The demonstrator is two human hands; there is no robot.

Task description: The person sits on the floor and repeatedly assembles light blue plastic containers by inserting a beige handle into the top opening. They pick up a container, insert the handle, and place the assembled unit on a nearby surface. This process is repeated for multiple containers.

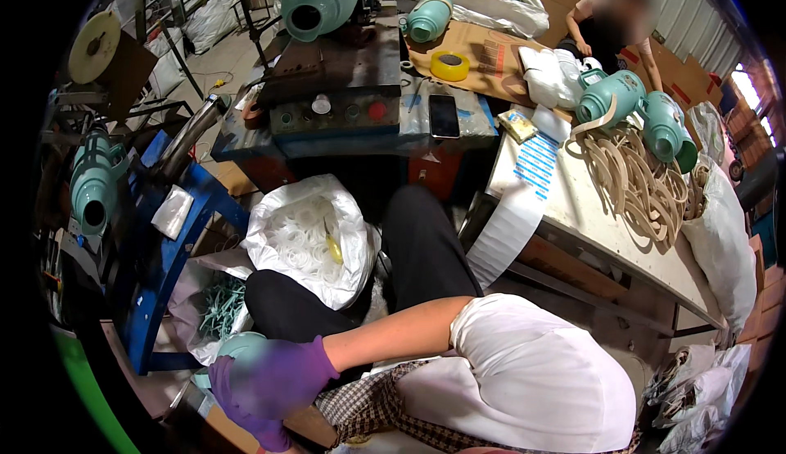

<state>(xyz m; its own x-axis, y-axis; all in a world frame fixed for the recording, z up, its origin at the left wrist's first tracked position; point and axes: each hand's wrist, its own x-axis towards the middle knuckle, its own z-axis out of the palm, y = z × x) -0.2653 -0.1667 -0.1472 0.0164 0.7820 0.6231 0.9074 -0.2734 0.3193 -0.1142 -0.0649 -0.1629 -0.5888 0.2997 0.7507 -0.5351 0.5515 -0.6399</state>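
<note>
My right hand (274,379), in a purple glove, reaches across my lap to the lower left. Its fingers curl over a pale teal plastic casing (242,344), mostly hidden under the glove. Motion blurs the hand. Beneath it another piece of purple glove (268,433) shows, perhaps my left hand; its fingers cannot be made out. Just beyond, a white sack (352,278) by my knees holds many clear plastic rings (299,245) and a yellow-handled tool (334,248). A bag of teal plastic strips (221,307) lies beside the casing.
A machine with a button panel (336,114) stands ahead, a teal flask casing (323,4) on it. Another casing (98,180) sits by a blue frame (176,253) at left. On the right table (606,245) lie beige straps (630,184) and casings; a person (610,32) is behind.
</note>
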